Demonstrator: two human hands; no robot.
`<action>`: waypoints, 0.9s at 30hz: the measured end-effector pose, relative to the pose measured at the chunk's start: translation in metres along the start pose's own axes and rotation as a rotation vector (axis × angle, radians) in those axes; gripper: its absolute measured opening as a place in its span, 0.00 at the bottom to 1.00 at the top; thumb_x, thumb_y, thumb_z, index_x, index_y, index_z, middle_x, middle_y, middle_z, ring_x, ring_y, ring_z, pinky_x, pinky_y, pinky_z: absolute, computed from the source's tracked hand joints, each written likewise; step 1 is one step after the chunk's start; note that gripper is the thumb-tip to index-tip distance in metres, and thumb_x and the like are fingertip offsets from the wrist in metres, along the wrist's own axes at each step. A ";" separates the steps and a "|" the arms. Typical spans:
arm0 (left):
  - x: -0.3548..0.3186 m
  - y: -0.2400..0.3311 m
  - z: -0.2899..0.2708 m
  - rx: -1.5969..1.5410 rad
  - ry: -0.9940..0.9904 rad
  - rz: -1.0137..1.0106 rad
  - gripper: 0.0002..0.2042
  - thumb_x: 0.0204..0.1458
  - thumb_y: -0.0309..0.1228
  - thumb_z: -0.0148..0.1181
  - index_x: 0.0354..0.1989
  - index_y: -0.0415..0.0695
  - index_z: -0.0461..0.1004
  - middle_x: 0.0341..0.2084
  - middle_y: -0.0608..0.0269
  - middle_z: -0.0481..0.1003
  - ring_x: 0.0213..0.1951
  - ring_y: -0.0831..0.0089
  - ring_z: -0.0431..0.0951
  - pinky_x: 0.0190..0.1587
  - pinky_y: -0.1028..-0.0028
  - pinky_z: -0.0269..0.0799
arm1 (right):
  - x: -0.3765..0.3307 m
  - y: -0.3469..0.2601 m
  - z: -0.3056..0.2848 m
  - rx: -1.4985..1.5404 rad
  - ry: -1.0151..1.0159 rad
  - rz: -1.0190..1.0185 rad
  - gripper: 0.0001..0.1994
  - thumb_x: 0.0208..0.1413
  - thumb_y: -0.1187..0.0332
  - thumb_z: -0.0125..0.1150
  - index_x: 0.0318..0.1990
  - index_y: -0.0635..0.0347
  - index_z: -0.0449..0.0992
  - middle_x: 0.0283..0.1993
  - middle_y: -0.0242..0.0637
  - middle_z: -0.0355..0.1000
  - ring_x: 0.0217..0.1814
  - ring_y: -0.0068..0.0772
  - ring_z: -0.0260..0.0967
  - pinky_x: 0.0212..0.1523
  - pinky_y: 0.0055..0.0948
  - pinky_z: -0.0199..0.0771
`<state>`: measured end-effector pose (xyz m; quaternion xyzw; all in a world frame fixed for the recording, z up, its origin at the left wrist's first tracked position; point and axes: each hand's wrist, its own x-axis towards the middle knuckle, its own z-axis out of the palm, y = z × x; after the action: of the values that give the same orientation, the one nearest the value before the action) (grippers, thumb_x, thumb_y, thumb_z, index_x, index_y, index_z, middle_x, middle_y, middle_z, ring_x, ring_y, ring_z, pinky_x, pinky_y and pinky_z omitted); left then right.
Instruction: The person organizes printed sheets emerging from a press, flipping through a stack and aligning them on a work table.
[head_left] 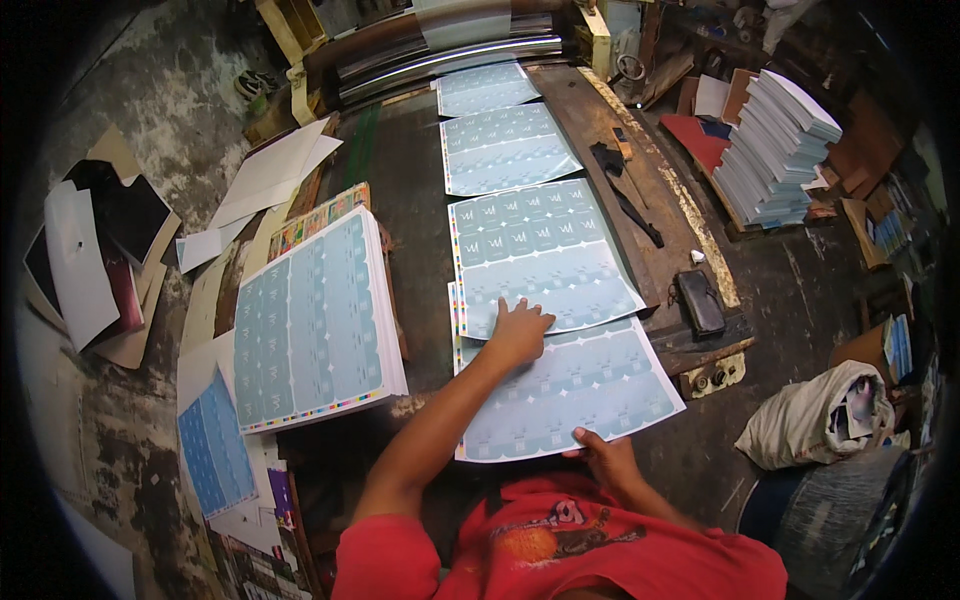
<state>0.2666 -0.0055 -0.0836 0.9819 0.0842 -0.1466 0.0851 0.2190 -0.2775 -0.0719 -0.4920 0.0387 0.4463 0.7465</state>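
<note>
The left hand (523, 332) lies across the sheets in the middle of the frame, its grip open and the fingers spread flat on the paper. The right hand (608, 460), at the lower centre, has its grip closed on the bottom edge of the nearest sheet (585, 385), with the thumb on top of the paper. That sheet is pale blue, printed in rows, and lies at the centre of the frame, a little below the middle; its upper part is tucked under the lower edge of the second sheet (540, 270). Beyond them, a third sheet (505, 150) and a fourth sheet (485, 90) continue the column toward the metal rollers (450, 62) at the top of the frame.

The sheets run along a dark counter (400, 190). To their left, at centre left, stands a thick stack of similar sheets (310, 320), with a deeper blue sheet (217, 445) below it at the lower left. Right of the column, a black strap (635, 210) and a dark pouch (700, 302) lie near the counter's edge. A tall pile of paper (775, 150) rises at the upper right, and a whitish sack (805, 420) sits at the lower right.
</note>
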 end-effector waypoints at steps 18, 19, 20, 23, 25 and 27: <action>-0.072 0.072 -0.051 -0.083 -0.316 0.131 0.54 0.40 0.63 0.67 0.73 0.54 0.48 0.73 0.47 0.45 0.71 0.40 0.46 0.60 0.29 0.51 | -0.025 0.007 -0.017 0.084 -0.035 0.034 0.28 0.56 0.79 0.60 0.62 0.63 0.56 0.57 0.45 0.66 0.55 0.41 0.71 0.47 0.41 0.82; -0.100 0.083 -0.057 -0.077 -0.385 0.194 0.53 0.39 0.61 0.68 0.73 0.54 0.48 0.72 0.47 0.46 0.70 0.38 0.50 0.60 0.32 0.55 | -0.026 0.003 -0.011 0.107 -0.036 0.033 0.27 0.56 0.79 0.60 0.62 0.62 0.57 0.57 0.45 0.65 0.55 0.41 0.70 0.48 0.42 0.81; -0.122 0.092 -0.056 -0.068 -0.453 0.263 0.53 0.39 0.60 0.69 0.73 0.54 0.48 0.72 0.46 0.47 0.68 0.37 0.53 0.59 0.34 0.59 | -0.028 -0.006 0.000 0.131 -0.031 0.026 0.27 0.57 0.78 0.60 0.62 0.61 0.57 0.58 0.44 0.65 0.56 0.40 0.70 0.50 0.43 0.80; -0.156 0.107 -0.037 -0.087 -0.278 0.284 0.44 0.43 0.40 0.69 0.70 0.47 0.54 0.68 0.43 0.57 0.56 0.39 0.72 0.50 0.50 0.75 | -0.027 -0.009 0.001 0.119 -0.024 0.066 0.26 0.56 0.77 0.61 0.61 0.63 0.59 0.58 0.44 0.66 0.55 0.40 0.71 0.52 0.43 0.79; -0.148 0.095 -0.020 -0.173 -0.262 0.327 0.40 0.44 0.36 0.67 0.68 0.45 0.57 0.65 0.43 0.61 0.53 0.42 0.74 0.50 0.51 0.75 | -0.022 -0.007 -0.008 0.118 -0.040 0.129 0.25 0.56 0.76 0.62 0.59 0.65 0.61 0.56 0.44 0.68 0.53 0.40 0.72 0.52 0.42 0.78; -0.142 0.088 -0.013 -0.208 -0.220 0.362 0.36 0.45 0.34 0.65 0.66 0.44 0.61 0.62 0.44 0.65 0.51 0.45 0.76 0.50 0.53 0.75 | -0.016 -0.004 -0.018 0.157 -0.072 0.199 0.23 0.55 0.75 0.63 0.58 0.68 0.63 0.53 0.44 0.71 0.51 0.40 0.73 0.52 0.41 0.78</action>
<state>0.1537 -0.1087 -0.0156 0.9450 -0.0882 -0.2257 0.2194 0.2190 -0.3018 -0.0705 -0.4094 0.0954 0.5311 0.7357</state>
